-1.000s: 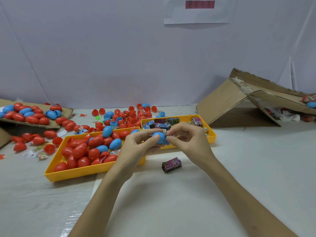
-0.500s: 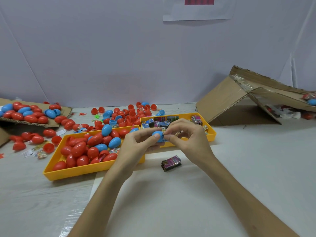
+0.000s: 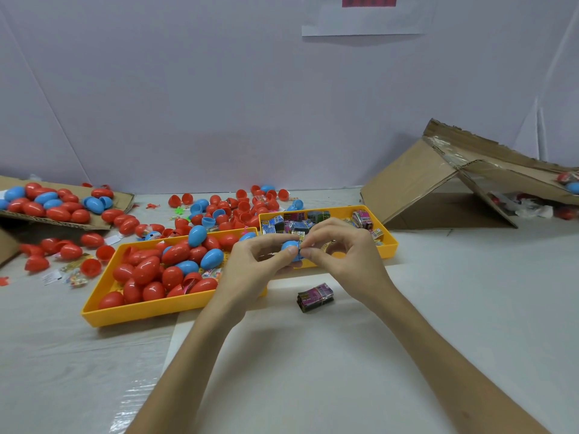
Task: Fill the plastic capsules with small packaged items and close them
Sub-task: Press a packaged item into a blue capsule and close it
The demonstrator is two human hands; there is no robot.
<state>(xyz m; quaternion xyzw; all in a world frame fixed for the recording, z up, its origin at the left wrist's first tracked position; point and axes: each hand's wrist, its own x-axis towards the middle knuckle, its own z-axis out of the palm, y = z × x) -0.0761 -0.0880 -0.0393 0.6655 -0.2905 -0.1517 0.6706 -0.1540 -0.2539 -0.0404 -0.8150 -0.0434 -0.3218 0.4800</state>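
The blue capsule [image 3: 290, 246] is held above the near rim of the yellow tray [image 3: 389, 243] of packets, in the thumb-and-finger grip of the left hand [image 3: 250, 270]. The right hand [image 3: 347, 258] pinches a small packet [image 3: 302, 244] right against the capsule. This looks like the filling step. Next, the packet needs pushing fully inside before the capsule can snap closed. A banded bundle [image 3: 315, 297] lies on the worktop nearby.

Makeshift hand-packing station for toy capsules

Plain white partition walls [image 3: 219, 104] back a white-sheeted counter [image 3: 470, 292] crowded with yellow plastic trays [image 3: 141, 314], heaps of red and blue egg-shaped plastic capsules [image 3: 145, 270], small printed foil packets [image 3: 300, 227] and torn brown cardboard boxes [image 3: 407, 183].
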